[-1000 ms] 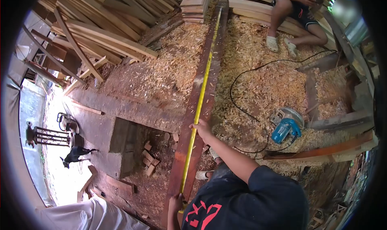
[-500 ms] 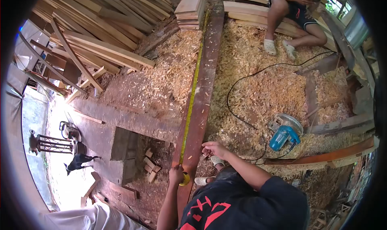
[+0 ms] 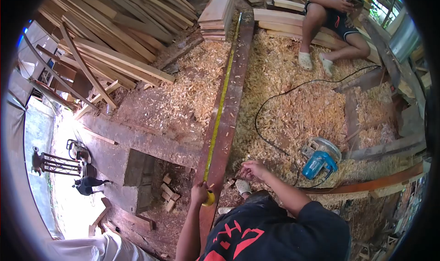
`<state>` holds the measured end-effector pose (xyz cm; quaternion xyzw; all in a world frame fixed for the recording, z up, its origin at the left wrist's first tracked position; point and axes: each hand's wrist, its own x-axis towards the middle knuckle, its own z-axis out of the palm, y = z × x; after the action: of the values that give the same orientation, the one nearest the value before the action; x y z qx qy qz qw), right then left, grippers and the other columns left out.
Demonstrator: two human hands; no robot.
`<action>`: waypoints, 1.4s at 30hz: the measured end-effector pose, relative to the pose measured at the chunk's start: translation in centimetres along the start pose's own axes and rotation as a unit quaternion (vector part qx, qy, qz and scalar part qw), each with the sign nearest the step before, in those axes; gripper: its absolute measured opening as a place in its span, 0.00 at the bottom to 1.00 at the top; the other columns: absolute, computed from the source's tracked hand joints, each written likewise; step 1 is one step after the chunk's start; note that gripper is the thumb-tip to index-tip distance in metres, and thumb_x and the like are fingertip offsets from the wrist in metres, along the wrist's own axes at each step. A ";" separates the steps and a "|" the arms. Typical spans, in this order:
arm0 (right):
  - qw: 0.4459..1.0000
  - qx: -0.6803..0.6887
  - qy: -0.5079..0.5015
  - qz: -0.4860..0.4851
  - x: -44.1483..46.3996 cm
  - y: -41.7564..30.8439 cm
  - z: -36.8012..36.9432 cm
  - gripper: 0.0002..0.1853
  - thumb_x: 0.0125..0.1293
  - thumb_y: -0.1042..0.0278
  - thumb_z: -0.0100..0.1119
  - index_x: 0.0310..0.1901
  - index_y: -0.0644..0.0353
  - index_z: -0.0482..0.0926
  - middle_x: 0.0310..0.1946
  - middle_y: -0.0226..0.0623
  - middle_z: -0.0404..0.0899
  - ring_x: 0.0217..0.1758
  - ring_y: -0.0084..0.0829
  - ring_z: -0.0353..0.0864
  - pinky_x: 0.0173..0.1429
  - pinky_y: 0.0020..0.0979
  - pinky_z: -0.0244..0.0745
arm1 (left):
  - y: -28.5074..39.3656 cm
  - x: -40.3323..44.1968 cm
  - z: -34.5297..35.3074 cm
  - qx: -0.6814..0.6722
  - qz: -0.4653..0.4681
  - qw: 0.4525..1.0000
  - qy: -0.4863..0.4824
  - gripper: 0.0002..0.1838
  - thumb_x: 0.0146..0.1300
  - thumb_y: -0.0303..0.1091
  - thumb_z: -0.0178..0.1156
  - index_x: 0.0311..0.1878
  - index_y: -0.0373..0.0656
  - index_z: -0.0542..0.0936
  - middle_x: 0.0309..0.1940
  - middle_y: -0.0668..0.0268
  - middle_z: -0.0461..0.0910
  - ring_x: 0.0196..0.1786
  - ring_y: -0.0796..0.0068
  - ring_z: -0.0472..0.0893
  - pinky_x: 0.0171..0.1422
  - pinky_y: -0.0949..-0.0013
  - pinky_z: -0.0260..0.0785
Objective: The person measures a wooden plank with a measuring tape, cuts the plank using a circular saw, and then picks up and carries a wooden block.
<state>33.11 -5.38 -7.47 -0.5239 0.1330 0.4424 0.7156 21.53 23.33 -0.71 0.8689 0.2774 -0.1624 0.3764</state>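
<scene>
My left hand (image 3: 199,193) is closed around a yellow tape measure (image 3: 209,198) at the near end of a long reddish-brown plank (image 3: 230,112). The tape's yellow blade (image 3: 219,109) is drawn out along the plank's left side, reaching almost to the far end. To the right of the plank, over the wood shavings, my right hand (image 3: 255,170) is raised with its fingers curled together. Whether anything small sits between those fingers is too blurred to make out.
A teal circular saw (image 3: 319,162) lies on shavings to the right, its black cord (image 3: 266,106) curving behind. Stacked short boards (image 3: 215,13) stand beside the plank's far end. Long lumber (image 3: 105,27) fills the far left. A person (image 3: 339,13) sits at the far right; a black dog (image 3: 88,185) stands left.
My right hand has shifted slightly right, away from the plank's edge, and its fingers look more curled. My left hand keeps its hold on the tape measure. The dog has moved slightly.
</scene>
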 end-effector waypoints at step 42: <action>0.934 -0.323 0.147 -0.031 0.7 3.9 -1.9 0.15 0.66 0.57 0.55 0.30 0.61 0.80 0.20 0.31 0.79 0.17 0.21 0.74 0.20 0.26 0.68 | -6.5 -4.0 0.3 0.113 -0.124 0.984 0.066 0.20 0.62 0.49 0.55 0.43 0.39 0.76 0.37 0.43 0.80 0.45 0.46 0.80 0.46 0.50 0.73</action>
<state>31.02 -6.45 -11.13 -0.7898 0.0699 0.3576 0.4934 14.37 25.30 -2.65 0.8735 0.3874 -0.1803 0.2333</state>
